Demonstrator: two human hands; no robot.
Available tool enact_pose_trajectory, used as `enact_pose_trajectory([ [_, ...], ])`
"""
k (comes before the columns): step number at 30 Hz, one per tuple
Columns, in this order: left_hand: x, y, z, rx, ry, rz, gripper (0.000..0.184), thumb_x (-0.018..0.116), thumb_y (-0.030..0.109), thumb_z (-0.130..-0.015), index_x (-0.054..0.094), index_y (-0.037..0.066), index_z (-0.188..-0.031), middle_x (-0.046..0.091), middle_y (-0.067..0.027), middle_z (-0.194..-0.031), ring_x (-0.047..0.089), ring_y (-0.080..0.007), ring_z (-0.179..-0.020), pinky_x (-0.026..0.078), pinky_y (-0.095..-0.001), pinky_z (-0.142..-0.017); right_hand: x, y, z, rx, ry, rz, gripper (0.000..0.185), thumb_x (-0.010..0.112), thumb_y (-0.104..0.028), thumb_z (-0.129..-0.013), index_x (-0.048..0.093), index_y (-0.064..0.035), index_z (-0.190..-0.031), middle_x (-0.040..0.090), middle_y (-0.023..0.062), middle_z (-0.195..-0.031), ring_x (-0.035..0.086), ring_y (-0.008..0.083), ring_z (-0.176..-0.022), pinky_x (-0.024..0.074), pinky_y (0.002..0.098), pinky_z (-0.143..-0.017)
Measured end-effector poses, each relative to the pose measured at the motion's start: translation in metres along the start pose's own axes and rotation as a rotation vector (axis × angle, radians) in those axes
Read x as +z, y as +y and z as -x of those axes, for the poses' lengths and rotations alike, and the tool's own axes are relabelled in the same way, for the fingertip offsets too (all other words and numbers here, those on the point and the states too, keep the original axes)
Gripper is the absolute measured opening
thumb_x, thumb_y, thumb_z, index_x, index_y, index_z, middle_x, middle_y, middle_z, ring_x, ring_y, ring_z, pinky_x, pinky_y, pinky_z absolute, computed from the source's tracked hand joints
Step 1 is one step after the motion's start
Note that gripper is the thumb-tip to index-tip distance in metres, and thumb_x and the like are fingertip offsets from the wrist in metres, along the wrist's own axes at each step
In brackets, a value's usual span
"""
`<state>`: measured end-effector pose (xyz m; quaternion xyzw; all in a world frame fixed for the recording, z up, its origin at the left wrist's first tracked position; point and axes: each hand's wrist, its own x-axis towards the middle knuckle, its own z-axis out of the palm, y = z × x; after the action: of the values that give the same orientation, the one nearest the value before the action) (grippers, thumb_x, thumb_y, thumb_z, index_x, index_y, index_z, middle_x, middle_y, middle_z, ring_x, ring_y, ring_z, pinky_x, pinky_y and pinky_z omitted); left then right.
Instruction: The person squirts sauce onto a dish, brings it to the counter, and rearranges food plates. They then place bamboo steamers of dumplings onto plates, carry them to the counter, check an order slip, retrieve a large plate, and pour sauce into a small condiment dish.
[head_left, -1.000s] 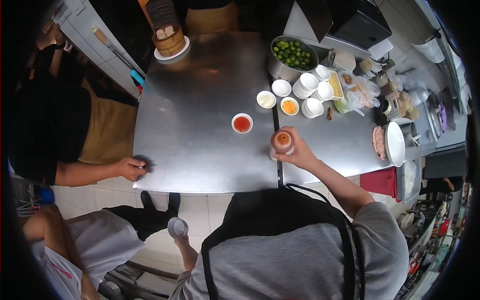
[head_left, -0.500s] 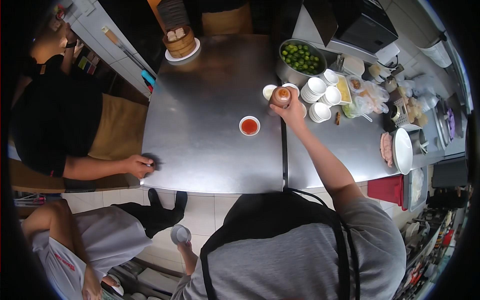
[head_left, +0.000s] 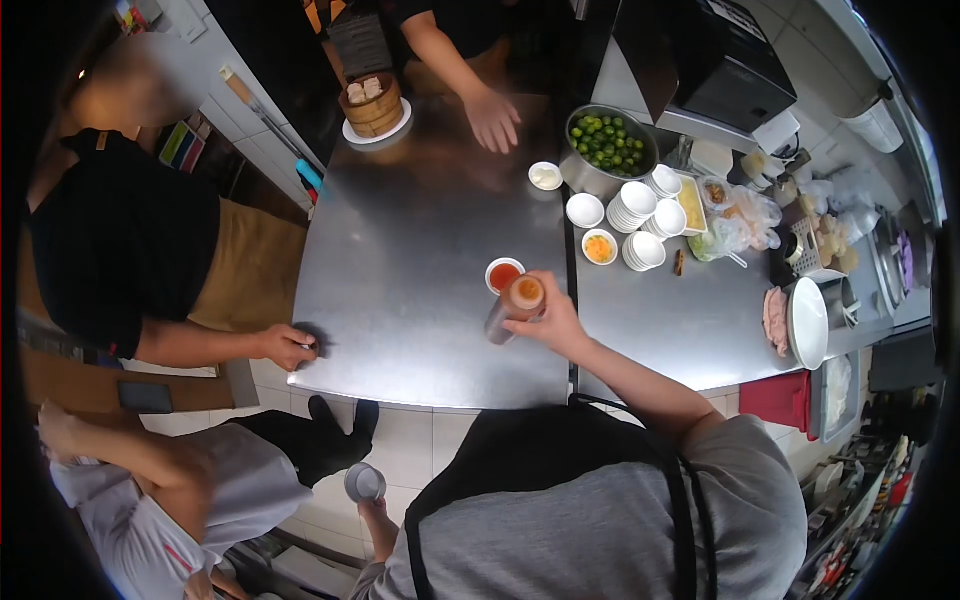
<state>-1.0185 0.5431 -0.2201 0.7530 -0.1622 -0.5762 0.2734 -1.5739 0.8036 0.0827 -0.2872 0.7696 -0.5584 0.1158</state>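
Note:
My right hand is wrapped round a squeeze bottle of brownish-red sauce, tilted over the steel table. Just behind the bottle sits a small white bowl of red sauce. Low on my left side, away from the table, my left hand grips a grey cup; only part of that hand shows. Farther back is a white dish with pale contents. Right of it stand a white bowl and a bowl with orange-yellow contents.
Stacked white bowls stand beside a metal pot of green citrus fruit. At the back left, a bamboo steamer rests on a plate. One co-worker's hand holds a dark object at the table's left edge; another's hand reaches over the back.
My right hand has brought the bottle from the small bowls toward the near side of the red sauce. A co-worker's hand has appeared over the table's back. My left hand still holds the cup.

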Motion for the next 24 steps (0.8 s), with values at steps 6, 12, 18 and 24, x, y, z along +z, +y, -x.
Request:
enact_pose_trajectory([
  [6,0.009,0.015,0.011,-0.015,-0.029,0.002,0.010,0.046,0.003,-0.071,0.049,0.008,-0.079,0.047,-0.0043,-0.067,0.043,-0.0162,-0.053,0.041,-0.0295,-0.049,0.001,-0.003,-0.023,-0.062,0.095,0.012,0.063,0.075,-0.017,-0.065,0.036,-0.0062,-0.114,0.056,0.0171,-0.105,0.056,0.0302,-0.099,0.0449,0.0351,-0.082],
  [12,0.028,0.025,0.026,-0.020,-0.063,-0.005,0.005,0.045,0.005,-0.072,0.047,0.008,-0.076,0.045,-0.0037,-0.065,0.042,-0.0165,-0.052,0.040,-0.0300,-0.049,-0.037,0.002,-0.007,-0.074,0.188,0.104,0.062,0.074,-0.015,-0.066,0.035,-0.0046,-0.113,0.056,0.0164,-0.103,0.057,0.0306,-0.096,0.0447,0.0343,-0.081],
  [18,0.060,0.054,0.029,0.011,-0.193,-0.034,0.002,0.045,0.007,-0.073,0.045,0.008,-0.073,0.044,-0.0031,-0.063,0.040,-0.0168,-0.050,0.039,-0.0305,-0.048,-0.102,0.007,0.054,0.023,0.293,0.095,0.064,0.077,-0.011,-0.063,0.038,-0.0030,-0.113,0.054,0.0113,-0.102,0.056,0.0167,-0.095,0.0469,0.0291,-0.079],
  [24,0.244,0.231,0.038,-0.118,-0.755,-0.347,0.005,0.044,0.008,-0.074,0.043,0.008,-0.069,0.042,-0.0025,-0.061,0.039,-0.0170,-0.049,0.038,-0.0311,-0.048,-0.216,-0.027,0.123,0.218,0.500,0.164,0.065,0.079,-0.017,-0.061,0.041,-0.0063,-0.112,0.058,0.0061,-0.097,0.057,0.0133,-0.089,0.0486,0.0276,-0.074],
])
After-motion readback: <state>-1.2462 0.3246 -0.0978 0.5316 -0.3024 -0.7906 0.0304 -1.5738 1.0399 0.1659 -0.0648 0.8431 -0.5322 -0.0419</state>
